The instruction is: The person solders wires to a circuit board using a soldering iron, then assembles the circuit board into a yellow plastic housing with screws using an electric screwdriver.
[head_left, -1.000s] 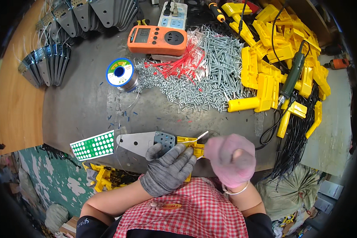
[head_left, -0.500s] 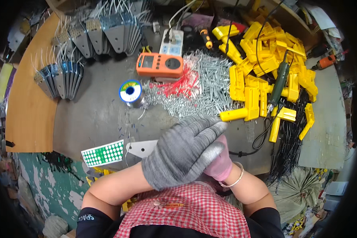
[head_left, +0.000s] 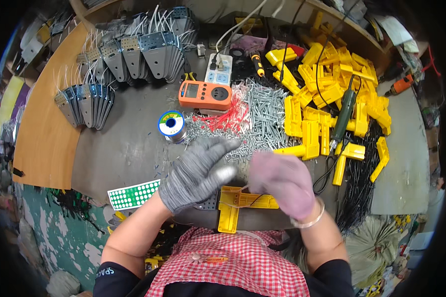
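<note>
My left hand (head_left: 195,171), in a grey knit glove, is raised over the near bench edge with its fingers stretched out, its thumb meeting my right hand. In a pink glove and blurred, my right hand (head_left: 280,180) is curled and seems to pinch a thin pale wire (head_left: 244,187). That wire runs down to a yellow L-shaped plastic part (head_left: 230,210) lying under both hands. A grey metal plate with a perforated board (head_left: 208,203) lies beside it, mostly hidden by my left hand.
Behind the hands are a screw pile (head_left: 265,116), red wire pieces (head_left: 228,116), a solder spool (head_left: 171,124), an orange meter (head_left: 204,95), a power strip (head_left: 218,69), yellow parts (head_left: 332,89), a green screwdriver (head_left: 344,114) and black cables (head_left: 357,188). Bracket stacks (head_left: 148,52) stand far left and a green dotted sheet (head_left: 134,194) near left.
Both hands lifted from the yellow part at the bench edge; the left hand crossed over the right, then drew back to its left, uncovering the part. The view also tilted.
</note>
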A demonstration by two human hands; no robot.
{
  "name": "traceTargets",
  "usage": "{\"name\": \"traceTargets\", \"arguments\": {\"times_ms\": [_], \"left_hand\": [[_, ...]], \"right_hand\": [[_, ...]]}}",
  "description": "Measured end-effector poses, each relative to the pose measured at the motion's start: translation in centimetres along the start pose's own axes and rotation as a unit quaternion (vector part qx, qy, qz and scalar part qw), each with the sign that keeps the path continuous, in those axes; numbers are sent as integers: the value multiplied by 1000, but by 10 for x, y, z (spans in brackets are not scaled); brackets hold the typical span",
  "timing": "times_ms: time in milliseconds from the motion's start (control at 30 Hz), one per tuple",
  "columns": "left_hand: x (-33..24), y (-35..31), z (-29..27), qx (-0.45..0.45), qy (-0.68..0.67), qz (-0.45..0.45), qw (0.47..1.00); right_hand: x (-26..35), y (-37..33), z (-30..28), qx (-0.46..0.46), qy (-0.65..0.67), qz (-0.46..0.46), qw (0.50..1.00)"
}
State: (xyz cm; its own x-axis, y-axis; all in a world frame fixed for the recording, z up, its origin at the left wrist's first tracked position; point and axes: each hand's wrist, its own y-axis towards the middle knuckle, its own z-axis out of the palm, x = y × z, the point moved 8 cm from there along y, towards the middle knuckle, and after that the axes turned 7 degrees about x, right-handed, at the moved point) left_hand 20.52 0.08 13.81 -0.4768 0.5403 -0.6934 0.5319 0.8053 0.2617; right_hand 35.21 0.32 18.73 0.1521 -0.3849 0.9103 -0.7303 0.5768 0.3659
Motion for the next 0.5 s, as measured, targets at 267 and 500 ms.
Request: {"name": "traceTargets", "arguments": {"times_ms": [267, 500], "left_hand": [[39, -69, 25, -58, 31, -100, 993], [3, -34, 76, 83, 96, -11, 992]], "right_hand": [[-19, -53, -12, -34, -363, 134, 921], [-55, -187, -44, -40, -504, 367, 780]]}}
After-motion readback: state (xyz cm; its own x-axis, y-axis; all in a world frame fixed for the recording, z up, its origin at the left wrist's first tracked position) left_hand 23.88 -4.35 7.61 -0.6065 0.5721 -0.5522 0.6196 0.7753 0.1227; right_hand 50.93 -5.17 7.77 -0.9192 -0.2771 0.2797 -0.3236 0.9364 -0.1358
